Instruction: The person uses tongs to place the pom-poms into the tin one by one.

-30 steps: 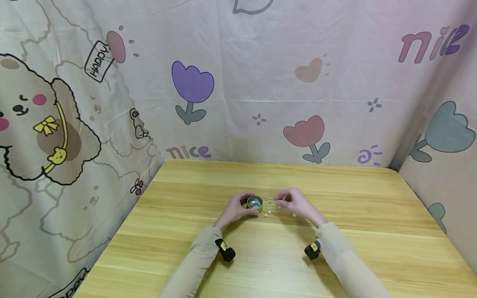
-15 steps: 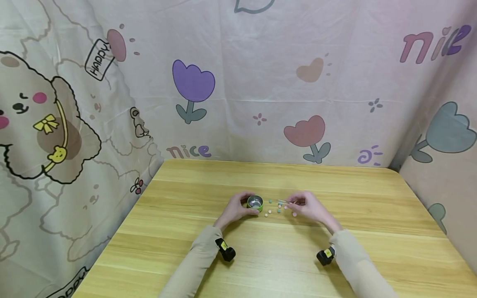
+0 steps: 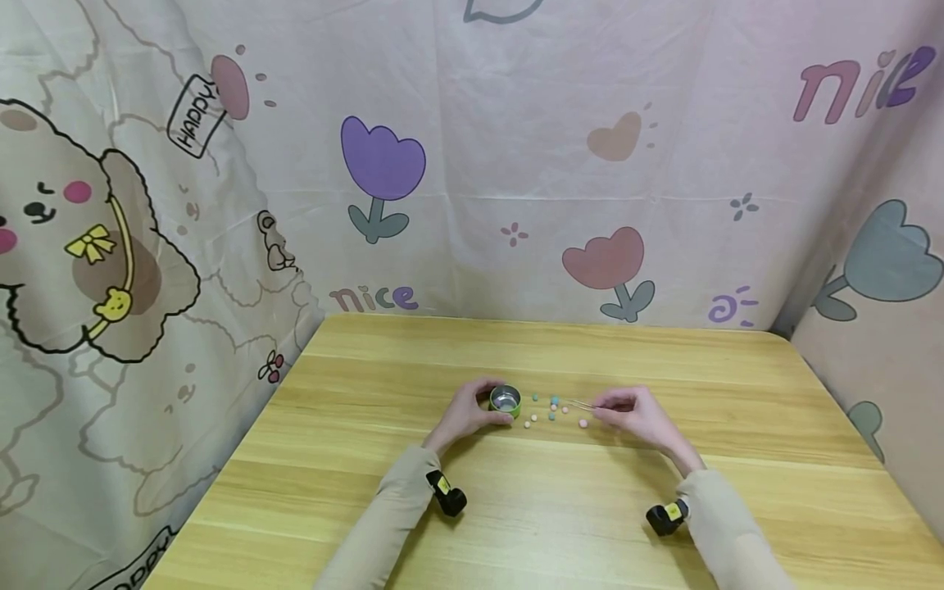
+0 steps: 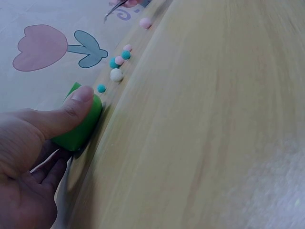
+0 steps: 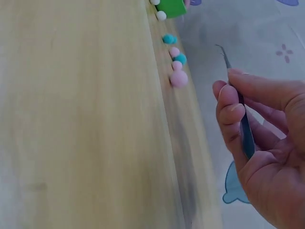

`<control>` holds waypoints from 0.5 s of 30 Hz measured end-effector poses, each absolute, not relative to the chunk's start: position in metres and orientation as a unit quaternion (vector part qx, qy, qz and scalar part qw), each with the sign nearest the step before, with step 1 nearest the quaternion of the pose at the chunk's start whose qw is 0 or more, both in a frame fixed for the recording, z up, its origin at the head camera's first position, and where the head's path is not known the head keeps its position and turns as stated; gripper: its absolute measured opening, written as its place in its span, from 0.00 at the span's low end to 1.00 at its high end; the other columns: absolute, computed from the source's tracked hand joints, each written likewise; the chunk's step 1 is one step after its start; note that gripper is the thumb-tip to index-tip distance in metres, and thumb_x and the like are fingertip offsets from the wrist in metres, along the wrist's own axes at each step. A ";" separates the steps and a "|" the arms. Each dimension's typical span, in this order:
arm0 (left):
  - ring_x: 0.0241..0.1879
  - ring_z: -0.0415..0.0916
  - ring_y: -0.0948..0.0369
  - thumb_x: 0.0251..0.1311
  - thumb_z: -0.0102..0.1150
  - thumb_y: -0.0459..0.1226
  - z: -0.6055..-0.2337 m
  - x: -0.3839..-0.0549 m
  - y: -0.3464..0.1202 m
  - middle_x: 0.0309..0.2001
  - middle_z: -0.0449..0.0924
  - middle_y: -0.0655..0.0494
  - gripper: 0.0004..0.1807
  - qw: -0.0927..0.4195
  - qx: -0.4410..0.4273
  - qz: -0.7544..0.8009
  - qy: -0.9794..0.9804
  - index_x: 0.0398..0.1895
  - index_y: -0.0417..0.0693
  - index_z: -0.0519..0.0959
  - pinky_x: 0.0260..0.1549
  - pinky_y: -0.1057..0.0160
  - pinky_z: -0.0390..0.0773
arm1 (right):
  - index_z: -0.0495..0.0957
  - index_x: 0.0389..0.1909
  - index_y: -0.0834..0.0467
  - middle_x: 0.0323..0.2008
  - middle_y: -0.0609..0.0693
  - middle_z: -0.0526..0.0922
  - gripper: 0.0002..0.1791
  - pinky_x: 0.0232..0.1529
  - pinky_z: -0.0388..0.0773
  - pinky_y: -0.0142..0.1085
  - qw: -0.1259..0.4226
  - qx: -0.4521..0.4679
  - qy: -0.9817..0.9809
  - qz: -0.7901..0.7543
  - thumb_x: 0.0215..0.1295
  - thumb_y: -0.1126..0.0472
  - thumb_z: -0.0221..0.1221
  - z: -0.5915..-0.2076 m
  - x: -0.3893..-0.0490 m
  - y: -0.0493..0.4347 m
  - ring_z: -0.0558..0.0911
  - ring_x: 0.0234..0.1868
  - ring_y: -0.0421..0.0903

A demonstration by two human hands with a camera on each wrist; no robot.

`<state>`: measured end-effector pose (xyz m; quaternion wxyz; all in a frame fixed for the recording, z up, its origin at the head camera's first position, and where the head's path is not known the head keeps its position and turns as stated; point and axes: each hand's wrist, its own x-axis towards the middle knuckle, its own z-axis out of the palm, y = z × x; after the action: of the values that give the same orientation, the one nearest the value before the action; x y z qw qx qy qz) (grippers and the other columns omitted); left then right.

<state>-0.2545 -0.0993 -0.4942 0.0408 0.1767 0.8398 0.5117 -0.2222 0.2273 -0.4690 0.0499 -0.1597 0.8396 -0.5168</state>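
Observation:
My left hand (image 3: pixel 470 407) grips a small round green tin (image 3: pixel 505 401), thumb on the near side, fingers round the far side. The tin stands on the table with its open top up and a shiny metal inside. My right hand (image 3: pixel 633 416) pinches tweezers (image 5: pixel 243 117) between thumb and fingers; their bent tips (image 5: pixel 220 47) point left and nothing shows between them. Several small balls lie between the tin and the right hand, among them a teal ball (image 4: pixel 101 88), a white ball (image 4: pixel 116 75) and a larger pink ball (image 5: pixel 179 78).
The wooden table (image 3: pixel 516 508) reaches back to a printed cloth (image 3: pixel 501 164) hanging behind it. A black wrist camera (image 3: pixel 447 496) is strapped to the left sleeve and another black camera (image 3: pixel 667 518) to the right sleeve.
My right hand has moved right with the tweezers, away from the tin and past the balls, which now show more fully. The left hand and tin have stayed in place.

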 end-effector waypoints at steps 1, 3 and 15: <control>0.59 0.79 0.46 0.47 0.79 0.34 -0.494 -0.255 -0.100 0.57 0.82 0.40 0.34 0.040 0.178 0.511 0.840 0.59 0.38 0.77 0.65 0.47 0.76 | 0.84 0.44 0.69 0.36 0.65 0.87 0.13 0.26 0.82 0.32 0.053 -0.159 0.839 -0.518 0.63 0.64 0.66 -0.469 -0.221 0.230 0.82 0.26 0.40; 0.59 0.79 0.46 0.47 0.79 0.34 -0.495 -0.255 -0.100 0.57 0.82 0.41 0.34 0.038 0.179 0.510 0.841 0.59 0.38 0.77 0.65 0.47 0.76 | 0.84 0.45 0.70 0.34 0.64 0.86 0.14 0.23 0.81 0.32 0.059 -0.155 0.837 -0.521 0.63 0.64 0.66 -0.469 -0.220 0.234 0.80 0.24 0.39; 0.60 0.79 0.46 0.47 0.79 0.34 -0.493 -0.254 -0.099 0.58 0.82 0.41 0.33 0.043 0.179 0.510 0.840 0.59 0.38 0.77 0.66 0.48 0.76 | 0.85 0.44 0.70 0.29 0.58 0.86 0.14 0.19 0.74 0.27 0.090 -0.136 0.834 -0.527 0.63 0.63 0.67 -0.474 -0.216 0.249 0.74 0.19 0.34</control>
<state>-0.2537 -0.0994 -0.4927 0.0426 0.1791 0.8399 0.5105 -0.2161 0.2489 -0.4738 0.0902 -0.1356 0.8341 -0.5270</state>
